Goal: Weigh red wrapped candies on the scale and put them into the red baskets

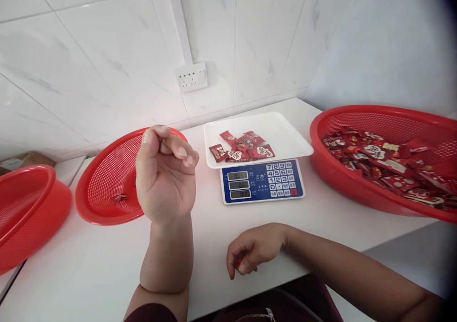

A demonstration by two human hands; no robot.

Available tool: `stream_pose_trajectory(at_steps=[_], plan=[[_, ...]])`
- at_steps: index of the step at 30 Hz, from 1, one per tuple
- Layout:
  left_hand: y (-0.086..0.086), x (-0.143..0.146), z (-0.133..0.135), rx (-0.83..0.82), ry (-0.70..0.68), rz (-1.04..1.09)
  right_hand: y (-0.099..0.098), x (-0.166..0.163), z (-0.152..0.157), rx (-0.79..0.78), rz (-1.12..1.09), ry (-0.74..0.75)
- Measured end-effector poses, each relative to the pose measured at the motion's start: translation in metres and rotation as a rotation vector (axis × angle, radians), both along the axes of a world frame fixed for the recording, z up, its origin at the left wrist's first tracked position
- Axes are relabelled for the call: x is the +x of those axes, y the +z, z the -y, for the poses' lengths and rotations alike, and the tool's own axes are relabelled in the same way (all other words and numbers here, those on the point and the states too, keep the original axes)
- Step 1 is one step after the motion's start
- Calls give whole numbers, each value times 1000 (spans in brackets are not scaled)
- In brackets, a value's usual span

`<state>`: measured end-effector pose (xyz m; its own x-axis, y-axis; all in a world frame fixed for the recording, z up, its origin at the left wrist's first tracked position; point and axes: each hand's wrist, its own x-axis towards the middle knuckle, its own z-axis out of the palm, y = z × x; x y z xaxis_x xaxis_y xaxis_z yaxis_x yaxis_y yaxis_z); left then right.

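Observation:
My left hand [166,174] is raised in front of the middle red basket, palm towards me. Its fingers are loosely curled and apart, and the palm holds nothing. My right hand [257,248] is low, near the table's front edge, with its fingers closed round a small red-wrapped candy [239,262] that is mostly hidden. Beyond it stands a blue and white digital scale [262,181] with a white tray [282,138] on top. Several red-wrapped candies [246,145] lie in a loose pile on that tray.
A red basket [357,188] full of wrapped candies stands at the right. Behind my left hand, another red basket [103,179] has a single candy [120,198] showing in it. A third red basket [53,207] is at the far left. The tiled wall carries a socket [192,77].

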<state>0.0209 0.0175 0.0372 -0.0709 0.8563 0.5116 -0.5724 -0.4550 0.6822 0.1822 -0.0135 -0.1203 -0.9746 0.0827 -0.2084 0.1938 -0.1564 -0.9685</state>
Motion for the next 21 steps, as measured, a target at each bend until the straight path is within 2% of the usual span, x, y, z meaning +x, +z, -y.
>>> stream_pose_trajectory(at_steps=[3,6,9,11,13,15,17,19,21], plan=[[-1,1,-1,-3,-4,-1,5,12,-2,-53,-76,-235],[-1,5,-2,-27,-10,-7,13,32,-10,-160,-288,-628],[-1,8,-2,-33,-24,-15,30,61,-20,-324,-599,-1076],[-1,9,-1,-27,-24,-26,47,84,-24,-445,-922,-1298],[-1,10,-1,-27,-17,-31,65,106,-25,-525,-1304,-1403],[-1,10,-1,-32,-10,-32,77,121,-25,-545,-1500,-1434],[-2,11,-1,-38,-11,-30,80,127,-25,-483,-1452,-1479],[-3,12,-2,-47,-20,-23,73,121,-26,-365,-1258,-1505],[-4,13,-2,-52,-17,-21,59,105,-28,-258,-1016,-1441]])
